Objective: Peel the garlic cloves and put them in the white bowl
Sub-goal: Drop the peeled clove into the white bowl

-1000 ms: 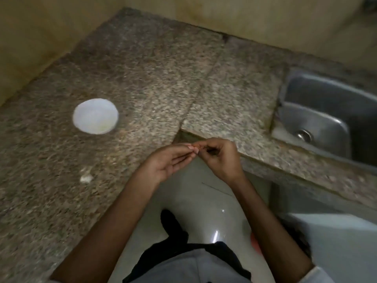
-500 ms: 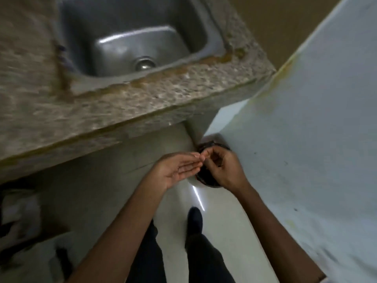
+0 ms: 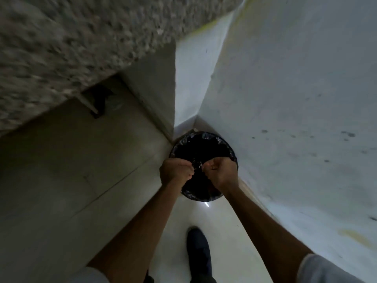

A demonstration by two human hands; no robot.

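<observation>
My left hand (image 3: pixel 176 170) and my right hand (image 3: pixel 221 172) are held close together, directly above a round bin lined with a black bag (image 3: pixel 204 146). The fingers of both hands are curled inward, and their tips pinch a small pale garlic clove (image 3: pixel 199 166) between them. The clove is mostly hidden by my fingers, so I cannot make out its skin. The white bowl is out of view.
The bin stands on the pale floor in a corner between a white wall (image 3: pixel 295 99) on the right and the countertop's side panel (image 3: pixel 151 88). The blurred granite countertop (image 3: pixel 71 37) overhangs at upper left. My dark shoe (image 3: pixel 199 254) is on the floor below the bin.
The view has swung from the countertop and bowl, past the sink, down to the bin. Both hands now hang over the bin, and the left hand's fingers have curled in.
</observation>
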